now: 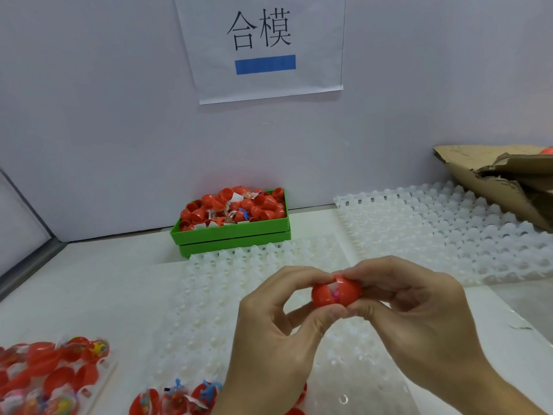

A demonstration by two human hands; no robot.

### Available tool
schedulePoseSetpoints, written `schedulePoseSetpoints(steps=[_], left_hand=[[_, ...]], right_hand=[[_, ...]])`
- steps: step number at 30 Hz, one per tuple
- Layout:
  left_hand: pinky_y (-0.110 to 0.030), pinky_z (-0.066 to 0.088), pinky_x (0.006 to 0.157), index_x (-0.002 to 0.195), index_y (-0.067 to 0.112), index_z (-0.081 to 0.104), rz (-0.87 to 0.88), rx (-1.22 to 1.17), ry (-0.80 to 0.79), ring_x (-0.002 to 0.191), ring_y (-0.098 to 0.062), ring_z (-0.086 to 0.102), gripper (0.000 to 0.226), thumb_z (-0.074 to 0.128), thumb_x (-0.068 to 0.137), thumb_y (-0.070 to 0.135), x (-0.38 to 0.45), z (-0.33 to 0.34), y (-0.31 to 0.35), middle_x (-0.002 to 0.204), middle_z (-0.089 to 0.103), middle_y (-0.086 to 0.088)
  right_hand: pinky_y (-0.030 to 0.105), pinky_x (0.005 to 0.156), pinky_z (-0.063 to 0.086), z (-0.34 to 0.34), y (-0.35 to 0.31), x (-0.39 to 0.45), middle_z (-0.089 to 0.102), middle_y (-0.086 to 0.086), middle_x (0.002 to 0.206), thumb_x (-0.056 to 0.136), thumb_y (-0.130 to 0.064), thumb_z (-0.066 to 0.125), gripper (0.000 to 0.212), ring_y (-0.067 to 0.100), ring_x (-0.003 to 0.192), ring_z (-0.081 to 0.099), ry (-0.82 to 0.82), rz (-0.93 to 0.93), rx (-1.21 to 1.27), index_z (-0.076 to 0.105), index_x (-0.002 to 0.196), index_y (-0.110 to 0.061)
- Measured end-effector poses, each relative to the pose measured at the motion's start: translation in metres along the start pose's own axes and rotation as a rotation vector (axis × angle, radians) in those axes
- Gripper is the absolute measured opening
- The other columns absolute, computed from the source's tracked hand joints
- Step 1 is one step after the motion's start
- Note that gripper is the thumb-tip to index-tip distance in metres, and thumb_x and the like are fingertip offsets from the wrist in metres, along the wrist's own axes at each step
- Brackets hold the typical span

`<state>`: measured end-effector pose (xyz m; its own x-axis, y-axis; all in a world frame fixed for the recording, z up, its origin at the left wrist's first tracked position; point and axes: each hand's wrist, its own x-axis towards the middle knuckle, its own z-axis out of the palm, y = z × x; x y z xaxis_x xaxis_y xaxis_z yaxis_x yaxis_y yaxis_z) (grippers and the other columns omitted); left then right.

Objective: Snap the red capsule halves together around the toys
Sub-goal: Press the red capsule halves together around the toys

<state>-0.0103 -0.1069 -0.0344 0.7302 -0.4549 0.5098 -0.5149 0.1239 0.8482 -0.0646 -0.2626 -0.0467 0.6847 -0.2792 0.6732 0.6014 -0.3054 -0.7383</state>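
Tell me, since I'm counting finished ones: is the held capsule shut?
Not fully shut: the red capsule shows a gap between its halves, something inside visible.

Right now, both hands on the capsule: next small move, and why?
Probably press the two halves straight toward each other until the seam closes. The left hand and right hand each pinch one half of the red capsule, and a gap between the halves shows the toy's clear wrapper. Watch that the wrapper doesn't catch in the seam.
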Motion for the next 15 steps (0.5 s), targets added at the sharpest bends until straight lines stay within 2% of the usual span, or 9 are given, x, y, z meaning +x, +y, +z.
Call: schedulePoseSetpoints(steps=[3, 6, 9, 15], left_hand=[[-0.016, 0.057, 0.076, 0.106, 0.042, 0.070, -0.032, -0.005, 0.083, 0.104, -0.005, 0.067, 0.043, 0.083, 0.069, 0.025, -0.0010, 0.0041, -0.0017, 0.098, 0.073, 0.014], [-0.019, 0.058, 0.075, 0.094, 0.035, 0.076, -0.039, -0.037, 0.128, 0.095, -0.006, 0.071, 0.035, 0.088, 0.064, 0.020, -0.0014, 0.0086, -0.0018, 0.092, 0.075, 0.008], [-0.020, 0.059, 0.073, 0.084, 0.029, 0.080, -0.054, -0.101, 0.163, 0.094, -0.010, 0.071, 0.029, 0.082, 0.056, 0.021, -0.0009, 0.0105, -0.0018, 0.096, 0.076, 0.004], [-0.015, 0.057, 0.072, 0.088, 0.030, 0.080, -0.056, -0.127, 0.166, 0.090, -0.010, 0.073, 0.036, 0.082, 0.054, 0.020, 0.0003, 0.0095, -0.0009, 0.088, 0.078, 0.002]], right_hand=[[0.029, 0.070, 0.062, 0.0004, 0.0019, -0.0013, 0.078, -0.007, 0.085, 0.065, -0.006, 0.080, 0.034, 0.017, 0.078, 0.076, 0.021, -0.005, -0.027, 0.074, 0.091, -0.027], [0.026, 0.070, 0.061, 0.0008, 0.0036, -0.0025, 0.077, -0.010, 0.088, 0.065, -0.004, 0.079, 0.033, 0.013, 0.080, 0.076, 0.026, -0.044, -0.079, 0.073, 0.092, -0.022], [0.024, 0.071, 0.061, 0.0007, 0.0044, -0.0026, 0.077, -0.010, 0.093, 0.067, -0.006, 0.083, 0.032, 0.010, 0.080, 0.076, 0.034, -0.090, -0.133, 0.073, 0.093, -0.021], [0.024, 0.067, 0.061, -0.0008, 0.0040, -0.0020, 0.076, -0.008, 0.096, 0.067, -0.010, 0.081, 0.029, 0.009, 0.075, 0.075, 0.028, -0.120, -0.136, 0.073, 0.094, -0.019]])
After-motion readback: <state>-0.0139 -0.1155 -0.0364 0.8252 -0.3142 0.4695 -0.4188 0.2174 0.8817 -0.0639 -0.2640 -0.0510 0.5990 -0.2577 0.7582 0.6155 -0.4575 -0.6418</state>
